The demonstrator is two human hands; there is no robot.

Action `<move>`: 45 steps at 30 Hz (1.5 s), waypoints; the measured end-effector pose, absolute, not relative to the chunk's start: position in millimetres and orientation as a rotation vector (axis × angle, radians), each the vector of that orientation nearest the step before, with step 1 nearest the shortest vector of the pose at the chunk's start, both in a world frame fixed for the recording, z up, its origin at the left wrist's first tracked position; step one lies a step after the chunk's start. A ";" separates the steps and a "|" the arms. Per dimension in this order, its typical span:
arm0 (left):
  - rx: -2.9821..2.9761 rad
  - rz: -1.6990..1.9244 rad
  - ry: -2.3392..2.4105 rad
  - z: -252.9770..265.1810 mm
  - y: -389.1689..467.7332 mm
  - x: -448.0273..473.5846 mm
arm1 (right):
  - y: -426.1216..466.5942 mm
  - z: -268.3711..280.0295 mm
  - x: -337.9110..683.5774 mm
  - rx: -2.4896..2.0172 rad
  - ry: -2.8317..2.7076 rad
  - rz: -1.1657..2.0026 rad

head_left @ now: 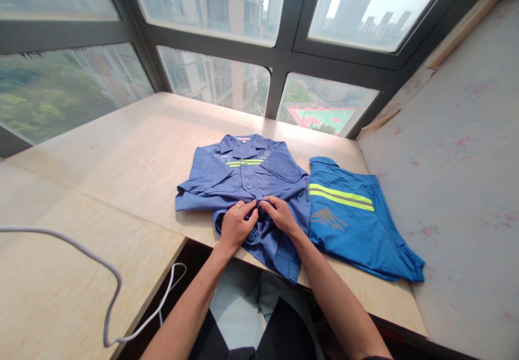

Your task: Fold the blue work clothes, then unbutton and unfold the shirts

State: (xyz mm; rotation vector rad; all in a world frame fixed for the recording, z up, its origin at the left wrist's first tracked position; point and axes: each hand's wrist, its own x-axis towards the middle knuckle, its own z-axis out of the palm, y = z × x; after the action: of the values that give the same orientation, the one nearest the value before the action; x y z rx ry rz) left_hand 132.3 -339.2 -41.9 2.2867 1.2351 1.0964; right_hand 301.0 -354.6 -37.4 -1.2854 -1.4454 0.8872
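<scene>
A purple-blue short-sleeved work shirt point(247, 176) lies front up on the window ledge, its collar toward the glass and its lower part bunched over the ledge's front edge. Yellow-green reflective stripes cross its chest, and buttons run down the middle. My left hand point(238, 220), with a ring on one finger, pinches the shirt's front placket. Close beside it, my right hand point(279, 214) pinches the other side of the same opening. The fingertips of both hands nearly meet; whether a button is between them is hidden.
Blue folded work trousers point(348, 219) with a reflective stripe lie right of the shirt, near the papered wall point(466, 203). A white cable point(101, 262) loops across the left of the stone ledge point(121, 154). Dark-framed windows point(219, 41) stand behind.
</scene>
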 end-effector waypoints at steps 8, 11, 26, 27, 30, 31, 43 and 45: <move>2.191 1.132 1.168 -48.9 -335.7 131.8 | -352.9 -40.6 300.6 -1.282 -1.504 0.867; 2.150 1.183 1.148 -52.7 -333.6 130.4 | -352.4 -40.1 298.6 -1.295 -1.522 0.824; 1.994 1.243 1.103 -49.8 -330.9 127.2 | -352.7 -40.1 293.9 -1.362 -1.556 0.720; 1.991 1.244 1.101 -49.9 -330.8 127.1 | -352.7 -40.5 293.6 -1.367 -1.561 0.712; 1.980 1.265 1.088 -49.3 -330.9 126.9 | -352.5 -40.9 292.9 -1.379 -1.573 0.694; 1.975 1.276 1.083 -48.7 -331.2 127.0 | -352.5 -40.6 292.5 -1.384 -1.578 0.687; 1.945 1.408 1.126 -46.2 -332.6 125.4 | -349.4 -45.4 285.5 -1.539 -1.733 0.445; 1.926 1.429 1.167 -45.7 -333.0 124.8 | -349.6 -45.8 284.2 -1.548 -1.737 0.434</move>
State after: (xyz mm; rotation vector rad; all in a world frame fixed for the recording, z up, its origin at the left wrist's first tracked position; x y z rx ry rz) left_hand 124.8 -333.0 -45.7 1.9259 1.1669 1.4290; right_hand 284.2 -349.6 -45.8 -1.5478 -1.7371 0.4341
